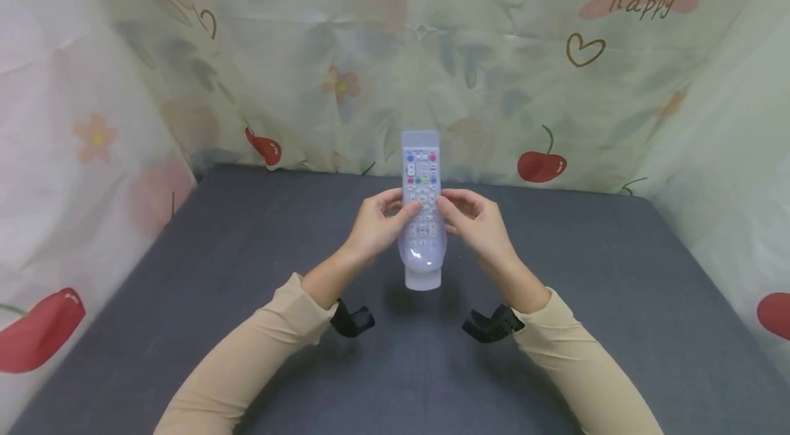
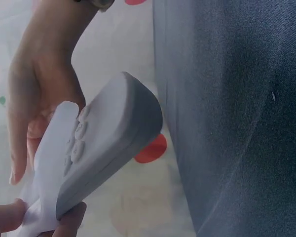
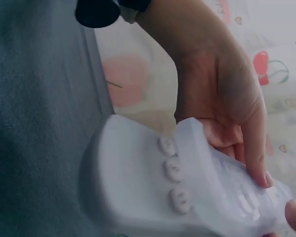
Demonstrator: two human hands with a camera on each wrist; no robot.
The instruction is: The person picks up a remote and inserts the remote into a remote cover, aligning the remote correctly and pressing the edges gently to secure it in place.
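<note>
A pale grey-white remote control (image 1: pixel 423 280) is held above the table, its keypad side facing the head camera. Around most of it is a translucent whitish cover (image 1: pixel 424 256); the remote's lower end sticks out of the cover, with a few round buttons (image 3: pixel 173 170) showing in the right wrist view. My left hand (image 1: pixel 378 228) grips the covered remote at its left edge, thumb on the front. On the opposite edge, my right hand (image 1: pixel 484 226) pinches it the same way. The fingers behind the remote are partly hidden.
A dark grey cloth-covered table (image 1: pixel 420 366) lies underneath. Patterned curtains (image 1: pixel 345 23) with cherries, flowers and writing hang at the back and both sides. Black wrist mounts (image 1: pixel 494 325) jut inward from both sleeves.
</note>
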